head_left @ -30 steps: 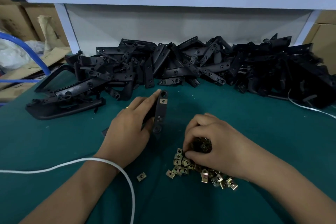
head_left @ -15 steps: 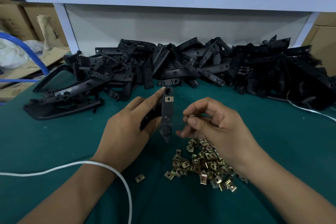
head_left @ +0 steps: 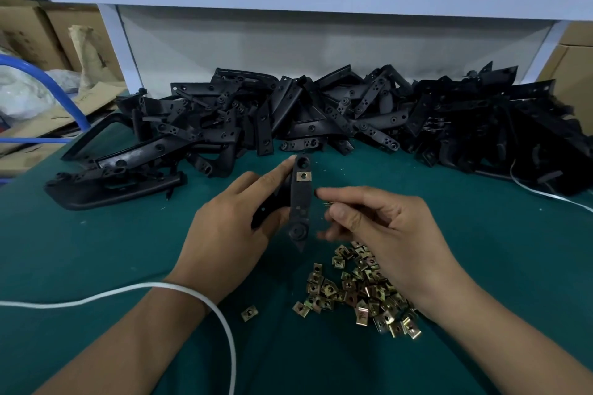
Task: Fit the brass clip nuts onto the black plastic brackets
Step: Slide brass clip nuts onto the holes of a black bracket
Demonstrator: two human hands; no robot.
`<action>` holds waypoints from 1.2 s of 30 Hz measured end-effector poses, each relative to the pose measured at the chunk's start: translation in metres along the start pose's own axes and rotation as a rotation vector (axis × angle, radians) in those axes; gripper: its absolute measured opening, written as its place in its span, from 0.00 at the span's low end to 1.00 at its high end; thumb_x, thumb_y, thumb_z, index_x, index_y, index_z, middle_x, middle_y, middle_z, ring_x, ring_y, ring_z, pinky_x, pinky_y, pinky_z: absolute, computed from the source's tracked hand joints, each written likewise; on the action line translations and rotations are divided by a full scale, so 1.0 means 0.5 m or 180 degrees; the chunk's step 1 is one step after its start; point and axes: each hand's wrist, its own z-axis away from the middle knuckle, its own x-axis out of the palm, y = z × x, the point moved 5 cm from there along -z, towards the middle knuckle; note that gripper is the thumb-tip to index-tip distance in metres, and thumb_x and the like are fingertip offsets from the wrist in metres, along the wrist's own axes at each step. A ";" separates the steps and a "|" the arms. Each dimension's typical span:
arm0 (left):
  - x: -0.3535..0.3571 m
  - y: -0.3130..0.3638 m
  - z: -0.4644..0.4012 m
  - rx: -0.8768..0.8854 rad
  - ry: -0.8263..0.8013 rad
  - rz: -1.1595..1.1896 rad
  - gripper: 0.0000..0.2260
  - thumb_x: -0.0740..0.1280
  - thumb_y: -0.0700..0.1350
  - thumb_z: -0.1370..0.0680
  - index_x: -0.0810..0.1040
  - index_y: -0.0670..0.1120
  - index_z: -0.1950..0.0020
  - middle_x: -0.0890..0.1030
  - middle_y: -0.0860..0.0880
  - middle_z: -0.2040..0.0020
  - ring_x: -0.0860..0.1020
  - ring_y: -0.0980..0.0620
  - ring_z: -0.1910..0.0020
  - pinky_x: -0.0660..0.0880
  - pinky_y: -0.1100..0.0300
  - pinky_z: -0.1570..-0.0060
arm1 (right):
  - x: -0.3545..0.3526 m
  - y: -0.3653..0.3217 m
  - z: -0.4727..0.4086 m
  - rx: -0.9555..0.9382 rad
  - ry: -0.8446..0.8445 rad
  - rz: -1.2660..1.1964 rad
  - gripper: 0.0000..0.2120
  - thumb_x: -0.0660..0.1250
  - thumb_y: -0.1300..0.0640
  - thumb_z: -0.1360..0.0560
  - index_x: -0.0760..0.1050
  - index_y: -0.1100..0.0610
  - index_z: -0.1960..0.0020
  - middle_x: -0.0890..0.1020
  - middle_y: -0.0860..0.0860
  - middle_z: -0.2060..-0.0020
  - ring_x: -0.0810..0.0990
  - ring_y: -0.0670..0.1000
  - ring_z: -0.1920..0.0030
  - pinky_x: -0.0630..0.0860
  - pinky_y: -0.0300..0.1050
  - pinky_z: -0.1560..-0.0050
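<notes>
L hand [head_left: 224,234] grips bracket [head_left: 300,202] upright, 1 nut [head_left: 303,176] fitted; R hand [head_left: 385,228] pinches sth tiny, can't tell what.

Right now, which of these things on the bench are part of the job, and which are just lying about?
Part of the job:
- bracket, upright in the left hand, one nut already on it
- right hand, pinching something too small to make out
- nut pile
- bracket heap

Just lying about:
- white cable
- cardboard boxes
- blue tube
</notes>
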 end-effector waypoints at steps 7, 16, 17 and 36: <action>0.007 -0.007 0.001 -0.0020 -0.0131 0.0045 0.31 0.69 0.49 0.21 0.61 0.69 0.22 0.74 0.61 0.48 0.76 0.56 0.54 0.79 0.51 0.58 | 0.005 0.000 0.002 0.0014 -0.0133 -0.0041 0.12 0.69 0.57 0.22 0.87 0.50 0.42 0.87 0.54 0.51 0.89 0.55 0.52 0.84 0.43 0.48; 0.009 -0.002 0.001 0.0022 -0.0176 0.0082 0.29 0.66 0.52 0.21 0.61 0.68 0.22 0.73 0.61 0.49 0.76 0.56 0.54 0.78 0.52 0.58 | 0.008 0.013 0.001 0.0154 -0.0225 -0.0180 0.12 0.71 0.67 0.21 0.79 0.56 0.40 0.85 0.59 0.54 0.88 0.59 0.56 0.84 0.46 0.51; 0.008 0.000 0.002 0.0037 -0.0181 0.0054 0.30 0.65 0.53 0.22 0.61 0.68 0.22 0.73 0.61 0.49 0.76 0.55 0.54 0.78 0.52 0.58 | 0.008 0.012 0.001 0.0151 -0.0256 -0.0135 0.09 0.71 0.66 0.21 0.79 0.57 0.42 0.85 0.59 0.54 0.88 0.59 0.56 0.84 0.46 0.51; 0.008 0.005 0.002 0.0152 -0.0226 0.0190 0.28 0.65 0.54 0.22 0.64 0.66 0.22 0.73 0.60 0.51 0.76 0.53 0.55 0.78 0.48 0.59 | 0.015 0.009 0.001 0.0162 -0.0445 -0.0315 0.05 0.73 0.60 0.25 0.83 0.57 0.49 0.87 0.57 0.57 0.88 0.56 0.58 0.83 0.41 0.54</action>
